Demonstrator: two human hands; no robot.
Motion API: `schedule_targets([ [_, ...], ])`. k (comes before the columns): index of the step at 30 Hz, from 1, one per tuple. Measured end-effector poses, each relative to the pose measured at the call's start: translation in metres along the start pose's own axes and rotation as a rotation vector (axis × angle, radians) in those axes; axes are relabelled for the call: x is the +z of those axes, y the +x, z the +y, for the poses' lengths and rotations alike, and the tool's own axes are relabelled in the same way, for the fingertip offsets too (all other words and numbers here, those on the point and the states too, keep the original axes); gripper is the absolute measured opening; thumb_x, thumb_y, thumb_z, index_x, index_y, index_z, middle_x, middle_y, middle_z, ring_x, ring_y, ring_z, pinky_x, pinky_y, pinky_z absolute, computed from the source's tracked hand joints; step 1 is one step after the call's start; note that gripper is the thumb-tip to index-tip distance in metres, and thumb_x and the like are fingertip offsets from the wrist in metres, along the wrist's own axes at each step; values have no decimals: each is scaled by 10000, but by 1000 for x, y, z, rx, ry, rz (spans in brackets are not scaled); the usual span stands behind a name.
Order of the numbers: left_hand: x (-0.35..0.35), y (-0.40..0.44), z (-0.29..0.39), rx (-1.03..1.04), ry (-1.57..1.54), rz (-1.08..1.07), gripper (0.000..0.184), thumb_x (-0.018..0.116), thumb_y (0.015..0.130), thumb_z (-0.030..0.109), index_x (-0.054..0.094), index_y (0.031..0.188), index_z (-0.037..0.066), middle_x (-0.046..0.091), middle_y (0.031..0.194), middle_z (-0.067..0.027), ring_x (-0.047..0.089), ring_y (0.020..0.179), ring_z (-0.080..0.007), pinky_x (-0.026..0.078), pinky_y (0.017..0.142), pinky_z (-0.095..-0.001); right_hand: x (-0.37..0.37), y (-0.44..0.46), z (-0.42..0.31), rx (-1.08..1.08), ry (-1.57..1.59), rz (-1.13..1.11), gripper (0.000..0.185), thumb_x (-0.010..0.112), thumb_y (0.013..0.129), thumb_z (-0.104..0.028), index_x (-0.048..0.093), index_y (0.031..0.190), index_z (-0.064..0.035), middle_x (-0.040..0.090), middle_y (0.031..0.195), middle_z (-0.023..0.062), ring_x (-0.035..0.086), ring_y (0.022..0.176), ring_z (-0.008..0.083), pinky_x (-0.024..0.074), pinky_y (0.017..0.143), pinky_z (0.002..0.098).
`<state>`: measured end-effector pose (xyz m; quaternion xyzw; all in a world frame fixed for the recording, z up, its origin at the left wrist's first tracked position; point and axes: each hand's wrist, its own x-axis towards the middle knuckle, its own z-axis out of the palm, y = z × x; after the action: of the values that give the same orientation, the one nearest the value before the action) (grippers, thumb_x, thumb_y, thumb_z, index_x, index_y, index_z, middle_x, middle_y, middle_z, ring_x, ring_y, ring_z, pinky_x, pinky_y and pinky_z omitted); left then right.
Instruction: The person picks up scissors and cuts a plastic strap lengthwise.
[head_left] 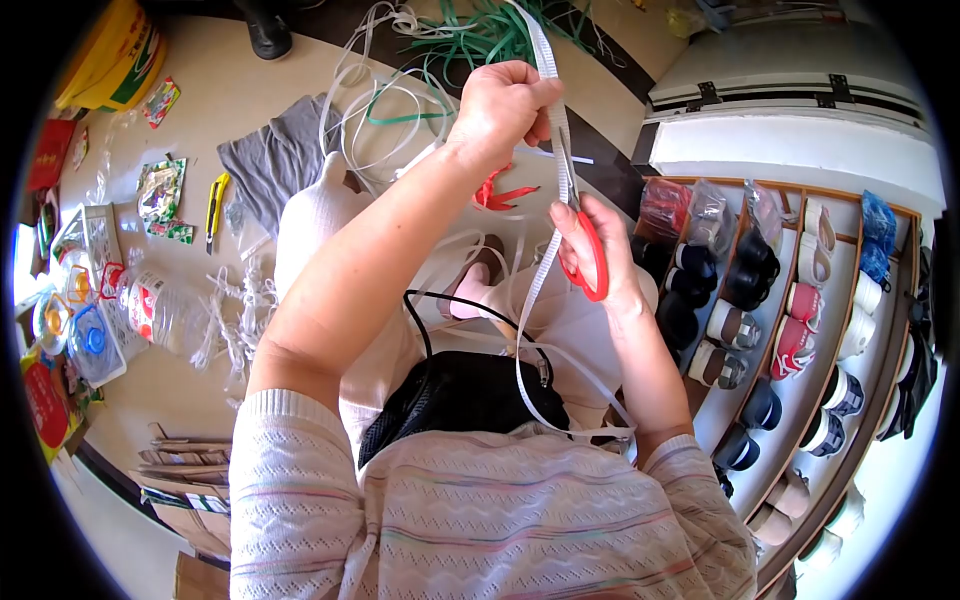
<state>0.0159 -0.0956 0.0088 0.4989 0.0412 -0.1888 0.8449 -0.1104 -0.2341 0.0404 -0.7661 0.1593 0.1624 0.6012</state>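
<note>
My left hand [505, 108] is closed on a long white plastic strap [540, 50], pinching it high in front of me. From there the strap runs down past my right hand and curls toward my lap. Red-handled scissors [599, 262] are in my right hand [615, 245], its fingers closed around the handles. Their blades point up along the strap toward my left hand and lie against it. Whether the blades are parted cannot be made out. Beyond the hands, a red piece [497, 190] with pointed strips shows near the floor.
Green strapping [490, 35] and loose white strips lie on the floor ahead. A grey cloth [275, 160], yellow box cutter [215, 212] and plastic bottle [155, 310] are at left. A shoe rack [740, 390] stands at right. A black bag [465, 395] rests at my lap.
</note>
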Motion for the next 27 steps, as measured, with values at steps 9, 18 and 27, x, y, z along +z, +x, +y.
schedule_targets([
  [9,-1,0,6,-27,-20,6,165,638,804,121,566,699,18,532,548,-40,483,416,-105,361,389,-242,3,-1,5,45,22,-19,299,623,865,-319,478,791,-69,400,563,-59,340,397,22,277,362,190],
  [18,-1,1,-1,10,-21,-3,165,639,814,122,559,719,13,535,560,-43,485,420,-105,371,392,-247,4,3,3,1,10,12,349,640,843,-377,501,781,-63,410,553,-62,363,393,23,284,347,188],
  [27,1,0,-3,21,37,-1,192,638,813,130,548,688,15,535,551,-45,489,421,-107,371,387,-245,6,2,3,-22,31,26,353,626,852,-383,490,762,-70,410,528,-58,369,387,27,278,338,195],
])
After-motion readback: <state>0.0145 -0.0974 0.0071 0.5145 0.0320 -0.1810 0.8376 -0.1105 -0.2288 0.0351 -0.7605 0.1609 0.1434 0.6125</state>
